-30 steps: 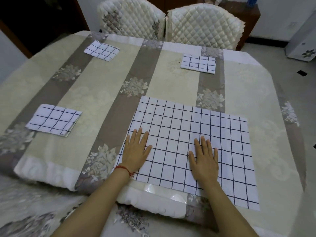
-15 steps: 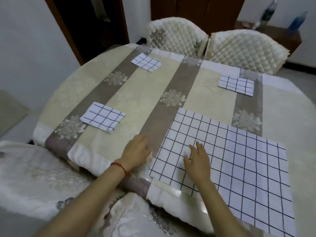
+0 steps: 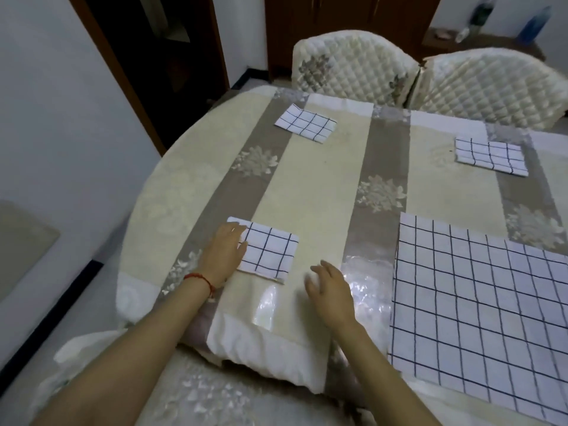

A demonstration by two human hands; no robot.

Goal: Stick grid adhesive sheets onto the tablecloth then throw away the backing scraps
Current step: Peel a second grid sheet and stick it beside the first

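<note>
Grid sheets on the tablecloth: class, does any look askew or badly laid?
Yes. The far-left small grid sheet sits turned against the tablecloth stripes, one corner curling up. The large grid sheet lies flat.

White grid adhesive sheets (image 3: pixel 479 305) carry a dark navy check, the tablecloth (image 3: pixel 307 186) alternates cream and taupe stripes with pale floral motifs, the chairs (image 3: pixel 353 67) wear quilted ivory covers, and a thin red cord (image 3: pixel 201 279) circles the left wrist.

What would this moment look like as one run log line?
left hand: resting on near folded grid sheet | right hand: open above tablecloth | large grid sheet: laid flat
</note>
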